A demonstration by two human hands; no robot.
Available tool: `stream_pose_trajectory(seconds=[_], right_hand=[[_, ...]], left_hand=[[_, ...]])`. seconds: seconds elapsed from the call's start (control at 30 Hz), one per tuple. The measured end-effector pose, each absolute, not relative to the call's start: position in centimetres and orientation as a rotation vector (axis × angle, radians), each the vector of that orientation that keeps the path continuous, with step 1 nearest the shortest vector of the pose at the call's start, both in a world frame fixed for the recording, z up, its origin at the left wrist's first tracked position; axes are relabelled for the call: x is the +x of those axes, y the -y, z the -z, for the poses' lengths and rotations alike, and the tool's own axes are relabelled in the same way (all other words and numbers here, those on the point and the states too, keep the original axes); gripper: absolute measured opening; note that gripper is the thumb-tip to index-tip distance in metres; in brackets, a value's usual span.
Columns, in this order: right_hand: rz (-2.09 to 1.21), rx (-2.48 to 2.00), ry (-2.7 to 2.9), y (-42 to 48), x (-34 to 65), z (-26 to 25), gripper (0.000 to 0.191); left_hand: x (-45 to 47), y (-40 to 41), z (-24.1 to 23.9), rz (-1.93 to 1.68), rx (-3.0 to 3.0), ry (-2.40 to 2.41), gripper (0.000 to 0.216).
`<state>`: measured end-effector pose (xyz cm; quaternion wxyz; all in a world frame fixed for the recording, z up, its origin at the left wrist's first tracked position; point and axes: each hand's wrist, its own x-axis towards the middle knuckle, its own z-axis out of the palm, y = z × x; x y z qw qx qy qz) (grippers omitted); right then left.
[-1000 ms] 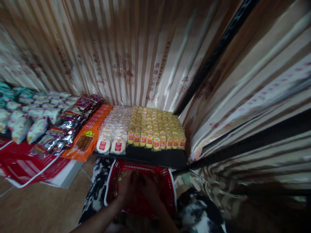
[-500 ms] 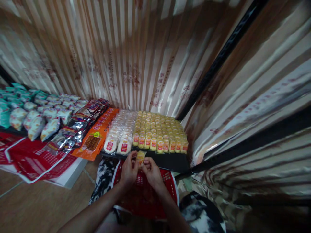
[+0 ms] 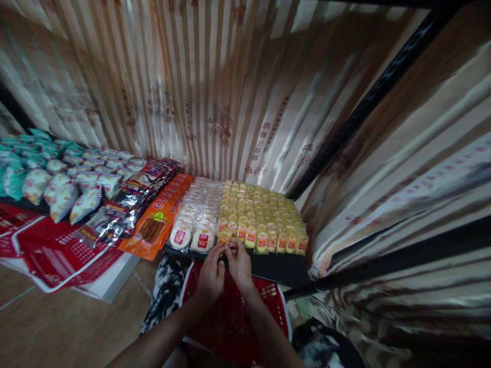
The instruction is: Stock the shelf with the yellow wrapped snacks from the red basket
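Observation:
A small yellow wrapped snack (image 3: 224,234) with an orange-red label is at the left front of the rows of yellow wrapped snacks (image 3: 261,204). My left hand (image 3: 211,269) has its fingers closed at the snack's lower left edge. On its right side, my right hand (image 3: 238,265) pinches the lower part, fingertips close to the left ones. The fingers partly hide the wrapper's bottom. White round wrapped snacks (image 3: 203,237) stand in rows just left of my hands.
Below my forearms is a red basket (image 3: 268,291) with a white rim. Orange packets (image 3: 153,230), silver-and-dark packets (image 3: 118,214) and pale bags (image 3: 61,197) line the black shelf (image 3: 280,266) leftward. A black post (image 3: 360,112) slants before the striped curtain (image 3: 215,102).
My hands have moved forward with the yellow wrapped snack, from above the basket to the front row on the shelf. The view has shifted slightly.

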<state>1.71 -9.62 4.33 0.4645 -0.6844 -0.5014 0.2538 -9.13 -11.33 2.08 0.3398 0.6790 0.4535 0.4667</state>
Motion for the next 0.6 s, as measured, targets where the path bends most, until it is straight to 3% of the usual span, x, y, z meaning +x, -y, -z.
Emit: stream_pose_trajectory(seconds=[0.33, 0.6], right_hand=[[-0.467, -1.827, 1.344, 8.5, 0.7, -3.6, 0.023], [-0.300, -1.696, 1.332, 9.0, 0.5, -1.8, 0.034]], left_hand=[[-9.3, 10.0, -0.8, -1.188, 1.778, -1.186, 0.047], [-9.2, 10.0, -0.2, -1.187, 1.780, -1.180, 0.049]])
